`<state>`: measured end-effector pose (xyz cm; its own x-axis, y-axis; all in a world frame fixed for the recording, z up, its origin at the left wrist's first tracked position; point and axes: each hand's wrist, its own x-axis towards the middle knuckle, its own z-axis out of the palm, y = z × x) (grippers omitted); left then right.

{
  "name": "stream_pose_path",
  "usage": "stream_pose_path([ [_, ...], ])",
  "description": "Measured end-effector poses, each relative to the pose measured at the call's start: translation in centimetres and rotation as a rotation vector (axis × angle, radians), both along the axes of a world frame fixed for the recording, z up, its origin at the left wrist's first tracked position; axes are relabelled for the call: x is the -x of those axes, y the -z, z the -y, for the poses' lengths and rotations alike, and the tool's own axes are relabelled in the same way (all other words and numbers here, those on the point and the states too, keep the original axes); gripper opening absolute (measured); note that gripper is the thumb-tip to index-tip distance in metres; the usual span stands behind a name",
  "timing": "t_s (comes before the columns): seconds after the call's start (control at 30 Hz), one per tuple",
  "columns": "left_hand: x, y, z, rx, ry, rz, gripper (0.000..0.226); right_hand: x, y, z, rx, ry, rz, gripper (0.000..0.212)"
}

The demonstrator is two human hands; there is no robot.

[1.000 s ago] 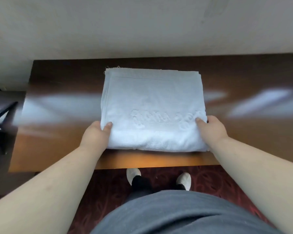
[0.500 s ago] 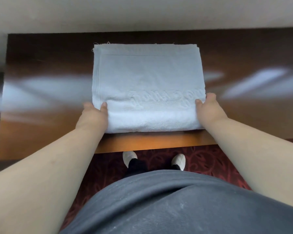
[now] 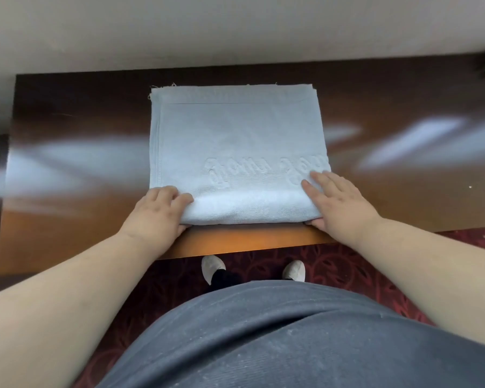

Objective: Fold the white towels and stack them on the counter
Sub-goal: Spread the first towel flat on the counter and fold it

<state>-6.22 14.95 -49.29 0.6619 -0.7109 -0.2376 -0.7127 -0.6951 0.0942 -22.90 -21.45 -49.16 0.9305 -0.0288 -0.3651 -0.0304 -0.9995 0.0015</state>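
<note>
A white towel (image 3: 235, 152) lies folded on the dark, shiny wooden counter (image 3: 81, 152). It makes a neat, thick rectangle, and its rounded fold points toward the person, close to the counter's near edge. Raised curly letters show on the top of it, but I cannot read them. The far edge of the towel has a few loose threads sticking up.

The left hand (image 3: 154, 217) is at the near left corner of the towel. Its grip is curled round the fold, with the fingers bent over the top and the thumb tucked under the edge. The right hand (image 3: 339, 203) is at the near right corner. Its fingers are straight and spread flat on top of the towel, and the thumb sits low at the edge, by the counter.

Both bare arms reach in from the bottom. The person wears a gray top (image 3: 263, 337). Two white shoes (image 3: 213, 266) stand on a dark red patterned carpet (image 3: 347, 264) below the counter. A pale wall (image 3: 235, 26) is behind the counter.
</note>
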Motion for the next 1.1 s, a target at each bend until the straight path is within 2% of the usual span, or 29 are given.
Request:
stream_pose_path([
  [0.07,0.4,-0.3,0.5,-0.087,0.037,0.045,0.062,0.6,0.0,-0.4,0.031,-0.024,0.11,0.089],
  [0.17,0.8,-0.7,1.0,-0.185,0.021,0.054,0.058,0.5,-0.3,-1.0,0.131,-0.017,0.032,0.08],
  [0.27,0.9,-1.8,1.1,-0.208,0.003,0.002,0.055,0.0,-1.5,-1.1,0.147,-0.018,-0.039,0.059],
  [0.37,1.3,-3.4,0.0,-0.106,-0.045,-0.119,0.053,0.7,-2.8,-0.3,-0.008,0.087,-0.091,0.053],
  [0.47,1.0,-5.0,-1.3,-0.066,-0.05,-0.252,0.052,1.6,-4.6,0.6,-0.286,0.221,-0.182,0.048],
  [0.53,-0.4,-6.6,-1.7,-0.054,-0.08,-0.375,0.041,1.6,-6.3,0.9,-0.438,0.373,-0.204,0.039],
  [0.63,-3.7,-8.9,-1.6,0.065,-0.195,-0.477,0.028,0.6,-8.2,1.6,-0.58,0.632,-0.051,0.039],
  [0.83,-9.7,-10.3,0.5,0.479,-0.554,-0.494,0.034,-4.4,-8.5,1.8,-0.888,1.009,0.316,0.032],
  [1.0,-12.9,-8.4,3.6,0.637,-0.829,-0.504,0.051,-9.7,-6.1,1.4,-0.841,1.169,0.494,0.057],
  [1.1,-14.0,-6.8,5.2,0.683,-0.948,-0.447,0.051,-11.8,-4.7,1.8,-0.764,1.16,0.535,0.055],
])
